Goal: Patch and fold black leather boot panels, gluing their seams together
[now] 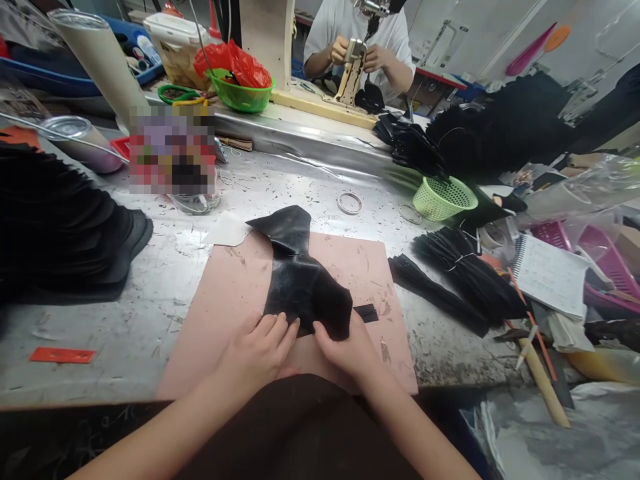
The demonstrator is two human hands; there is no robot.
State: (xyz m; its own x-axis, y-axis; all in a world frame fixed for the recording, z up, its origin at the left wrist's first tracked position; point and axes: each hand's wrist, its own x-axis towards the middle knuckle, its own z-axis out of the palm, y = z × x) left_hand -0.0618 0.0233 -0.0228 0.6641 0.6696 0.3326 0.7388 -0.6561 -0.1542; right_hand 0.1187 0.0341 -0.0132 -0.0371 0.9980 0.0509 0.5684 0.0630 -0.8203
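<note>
A shiny black leather-like piece (295,280) lies over a pinkish board (225,287) on the metal worktable. My left hand (265,343) presses its bent fingertips on the piece's lower left edge. At the lower right corner, my right hand (350,343) grips the piece, thumb on top and the other fingers hidden beneath it. A small black ribbed strip (367,313) shows just right of my right hand. Beyond the board's upper left edge is a white sheet (227,231).
Stacked black pieces (65,233) stand at left, near a red strip (63,355). Black bundles (450,267), a notebook (550,273) and a green basket (445,198) are at right. A person (360,40) works at a machine (353,70) behind.
</note>
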